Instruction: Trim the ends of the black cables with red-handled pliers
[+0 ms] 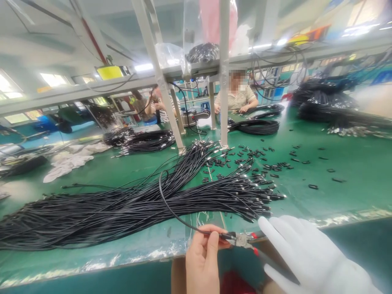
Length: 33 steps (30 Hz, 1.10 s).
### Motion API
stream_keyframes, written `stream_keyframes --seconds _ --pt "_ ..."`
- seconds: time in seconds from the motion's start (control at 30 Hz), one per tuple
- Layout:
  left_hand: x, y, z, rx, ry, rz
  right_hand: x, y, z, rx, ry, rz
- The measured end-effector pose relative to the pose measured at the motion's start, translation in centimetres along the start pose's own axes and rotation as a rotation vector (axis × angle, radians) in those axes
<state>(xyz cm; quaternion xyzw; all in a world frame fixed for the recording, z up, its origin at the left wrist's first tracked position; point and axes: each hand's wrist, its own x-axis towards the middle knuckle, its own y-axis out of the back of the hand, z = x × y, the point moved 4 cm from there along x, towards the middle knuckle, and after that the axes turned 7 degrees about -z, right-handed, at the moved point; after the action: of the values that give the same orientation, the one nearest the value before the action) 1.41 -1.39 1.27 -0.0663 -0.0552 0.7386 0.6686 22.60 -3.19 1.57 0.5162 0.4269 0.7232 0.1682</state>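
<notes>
Green work surface (337,171) carrying a large bundle of black cables (107,212) with small black pieces (263,163) scattered beyond it. At the near edge, the gloved right hand (306,253) grips red-handled pliers (245,240), fingers wrapped round the handles. The bare left hand (202,257) pinches one cable's end (214,233) between thumb and fingers, at the plier tips.
</notes>
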Motion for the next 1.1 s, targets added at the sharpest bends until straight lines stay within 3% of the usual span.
stream_keyframes --seconds 0.1,0.33,0.6,0.77,1.0,1.1 --pt "0.0 0.0 0.1 -0.018 -0.002 -0.003 0.4 0.2 -0.6 -0.197 0.122 0.018" --pt "-0.1 -0.3 -0.5 -0.150 0.034 0.062 1.1 1.4 -1.6 -0.210 -0.023 0.210" --pt "-0.3 -0.4 -1.2 -0.173 -0.035 0.173 2.1 2.0 -2.0 -0.201 -0.037 0.152" --pt "-0.3 -0.6 -1.3 -0.190 -0.051 0.206 1.7 1.7 -2.0 -0.196 0.035 0.134" --pt "0.0 -0.4 -2.6 -0.063 -0.101 0.260 0.5 0.1 -3.0 -0.220 -0.219 0.192" --pt "0.0 -0.3 -3.7 -0.005 -0.163 0.328 0.5 -0.2 -3.0 -0.176 -0.164 0.179"
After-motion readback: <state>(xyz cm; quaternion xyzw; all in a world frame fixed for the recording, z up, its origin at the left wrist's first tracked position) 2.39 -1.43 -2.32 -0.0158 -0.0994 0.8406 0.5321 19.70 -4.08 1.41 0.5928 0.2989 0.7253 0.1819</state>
